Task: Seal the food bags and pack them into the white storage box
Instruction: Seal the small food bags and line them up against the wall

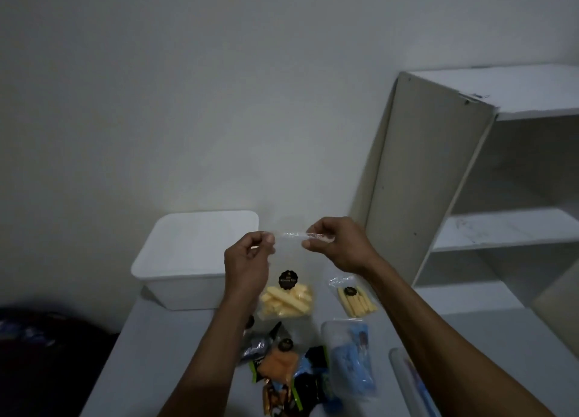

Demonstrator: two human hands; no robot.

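Sealing step | left hand [247, 257] and right hand [335, 244] pinch clear food bag [286, 278] top, right of white storage box [188, 260] | next: press strip shut, judging by grip.

storage box [194, 257] sits left of the held bag [286, 278]; shelf unit [470, 178] right.

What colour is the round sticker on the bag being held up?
Black with gold lettering. The sticker sits on the clear bag, seen in the head view.

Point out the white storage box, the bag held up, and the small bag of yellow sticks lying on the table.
white storage box [188, 247]: head view, bare floor.
held bag [289, 260]: head view, clear middle.
small bag [355, 302]: head view, sticks.
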